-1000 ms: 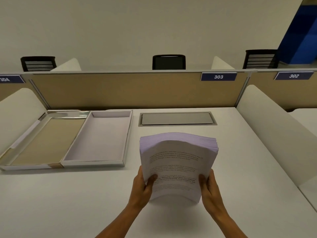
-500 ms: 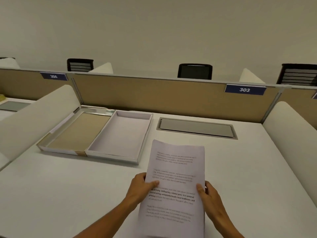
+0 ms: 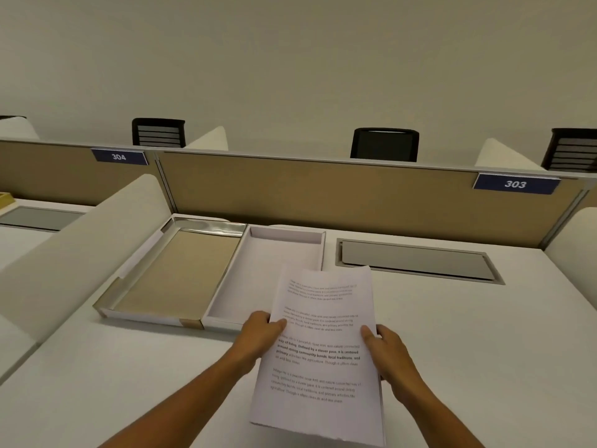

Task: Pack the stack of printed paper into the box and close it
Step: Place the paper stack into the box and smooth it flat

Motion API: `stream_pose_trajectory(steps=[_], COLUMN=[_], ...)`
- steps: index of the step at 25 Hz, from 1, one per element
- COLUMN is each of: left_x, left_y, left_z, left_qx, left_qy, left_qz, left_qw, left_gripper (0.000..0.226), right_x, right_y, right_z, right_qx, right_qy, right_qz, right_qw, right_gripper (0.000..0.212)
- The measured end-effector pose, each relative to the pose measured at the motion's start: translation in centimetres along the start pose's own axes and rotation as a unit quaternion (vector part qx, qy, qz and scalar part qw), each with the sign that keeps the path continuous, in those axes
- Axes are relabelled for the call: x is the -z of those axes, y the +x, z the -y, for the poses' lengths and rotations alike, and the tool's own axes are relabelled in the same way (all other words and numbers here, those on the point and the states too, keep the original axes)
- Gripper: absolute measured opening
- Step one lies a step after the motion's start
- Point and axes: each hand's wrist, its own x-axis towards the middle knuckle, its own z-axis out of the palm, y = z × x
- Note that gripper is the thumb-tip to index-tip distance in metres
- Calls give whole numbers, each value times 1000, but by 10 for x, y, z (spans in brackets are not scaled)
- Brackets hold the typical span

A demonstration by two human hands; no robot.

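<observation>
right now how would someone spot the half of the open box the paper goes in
Find the tan partition behind the white desk. An open box lies below it, left of the grey hatch. The right half is white-lined; its neighbour is tan, silver-edged.

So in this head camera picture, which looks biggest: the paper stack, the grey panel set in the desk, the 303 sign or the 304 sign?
1. Paper stack, though it is nearest the camera, which enlarges it.
2. Grey panel.
3. 303 sign.
4. 304 sign, slightly smaller-looking; its angle may account for that, so these two are close.
</observation>
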Motion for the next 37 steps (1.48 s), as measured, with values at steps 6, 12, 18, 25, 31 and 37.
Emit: stream_pose_trajectory(steps=[6,12,18,25,31,37], left_x=[71,101,113,114,106,100], left_y=[78,157,216,253,259,257], left_z=[-31,-49,-49,-28,-19,-16], left_qx=[-1,12,32,59,68,66], left_qy=[-2,-34,-3,15,36,67], left_qz=[-11,-14,-28,-47,-48,-47], left_qw=[1000,999,999,997,996,994], left_gripper=[23,27,23,25,27,24], right_x=[-48,-81,-107,-135,-147,-151], right_y=[61,129,186,221,232,233], right_z=[75,128,148,145,135,129], right_qx=[-6,-38,-101,-124,-152,-144], right_qy=[0,-1,13,-10,-27,-68], right_qz=[-5,-9,-6,10,1,-21], right_qw=[1000,999,995,992,988,987], right_gripper=[32,32,30,21,18,14])
